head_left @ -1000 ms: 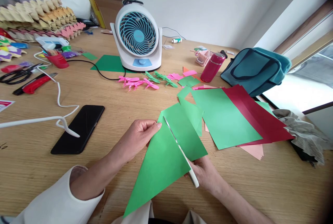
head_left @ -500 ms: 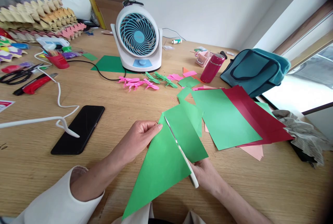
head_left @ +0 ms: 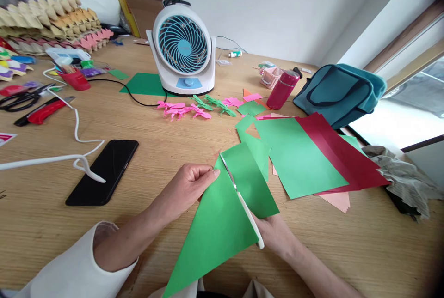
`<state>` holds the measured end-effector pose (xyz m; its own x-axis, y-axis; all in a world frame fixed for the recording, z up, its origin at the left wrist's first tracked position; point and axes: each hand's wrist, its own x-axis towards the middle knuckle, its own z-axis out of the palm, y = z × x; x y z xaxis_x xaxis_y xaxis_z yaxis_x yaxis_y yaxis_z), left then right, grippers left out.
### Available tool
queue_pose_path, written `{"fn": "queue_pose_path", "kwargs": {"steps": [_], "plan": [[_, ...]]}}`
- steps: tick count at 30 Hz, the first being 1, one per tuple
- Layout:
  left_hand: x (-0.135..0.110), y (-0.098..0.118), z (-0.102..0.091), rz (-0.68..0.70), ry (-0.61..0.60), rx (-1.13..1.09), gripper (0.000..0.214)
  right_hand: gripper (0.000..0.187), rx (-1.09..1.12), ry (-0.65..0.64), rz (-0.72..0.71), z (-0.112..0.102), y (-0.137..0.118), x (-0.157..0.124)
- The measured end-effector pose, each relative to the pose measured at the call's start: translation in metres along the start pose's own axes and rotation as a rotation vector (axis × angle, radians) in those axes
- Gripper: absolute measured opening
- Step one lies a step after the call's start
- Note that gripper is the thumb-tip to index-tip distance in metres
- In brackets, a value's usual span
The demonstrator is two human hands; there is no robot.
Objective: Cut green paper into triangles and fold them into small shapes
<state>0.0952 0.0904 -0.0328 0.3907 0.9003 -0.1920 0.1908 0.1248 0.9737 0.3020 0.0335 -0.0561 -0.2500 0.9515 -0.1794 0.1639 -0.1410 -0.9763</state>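
Note:
My left hand [head_left: 197, 179] pinches the upper left edge of a sheet of green paper [head_left: 211, 228], thumb on top. Scissors with a white handle [head_left: 250, 219] lie along a long cut through the sheet, their blades reaching close to its far edge. On the right of the cut, a green flap [head_left: 248, 178] stands raised. My right hand [head_left: 274, 233] is closed at the scissors' handle, its fingers mostly hidden beneath the flap. Past the flap, green paper scraps [head_left: 256, 150] lie on the wooden table.
A black phone [head_left: 102, 173] with a white cable [head_left: 52, 163] crossing it lies left. Green sheets [head_left: 301, 159] and red sheets [head_left: 343, 159] are stacked right. Behind are a fan [head_left: 183, 48], pink paper cutouts [head_left: 180, 110], a red bottle [head_left: 282, 90] and a teal bag [head_left: 340, 94].
The scissors have cut farther, their tips now at the far edge of the sheet. The gap between the two parts has widened there; my left hand has moved slightly right and down.

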Motion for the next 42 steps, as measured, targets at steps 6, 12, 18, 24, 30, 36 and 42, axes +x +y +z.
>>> {"fn": "queue_pose_path", "kwargs": {"steps": [6,12,18,24,30,36,42], "plan": [[0.0,-0.001,0.0,0.001,0.0,-0.006,0.048,0.05,0.05,-0.02,-0.046,0.001,-0.008,0.001],[0.0,-0.002,0.0,-0.005,-0.01,-0.007,0.047,0.042,0.099,-0.002,-0.03,0.003,-0.01,0.003],[0.003,-0.004,-0.004,0.016,0.068,-0.042,0.046,0.045,0.178,-0.079,0.128,-0.002,0.001,0.01],[0.008,-0.008,-0.009,0.053,0.164,-0.075,0.045,0.05,0.276,-0.056,0.21,-0.01,0.001,0.013],[0.009,-0.01,-0.009,0.063,0.221,-0.062,0.045,0.05,0.329,-0.007,0.141,-0.01,0.001,0.016],[0.009,-0.013,-0.004,0.077,0.197,-0.035,0.045,0.049,0.311,0.038,0.092,-0.009,-0.001,0.017],[0.008,-0.013,0.002,0.071,0.213,-0.08,0.04,0.046,0.306,0.046,0.056,-0.006,0.001,0.014]]}}
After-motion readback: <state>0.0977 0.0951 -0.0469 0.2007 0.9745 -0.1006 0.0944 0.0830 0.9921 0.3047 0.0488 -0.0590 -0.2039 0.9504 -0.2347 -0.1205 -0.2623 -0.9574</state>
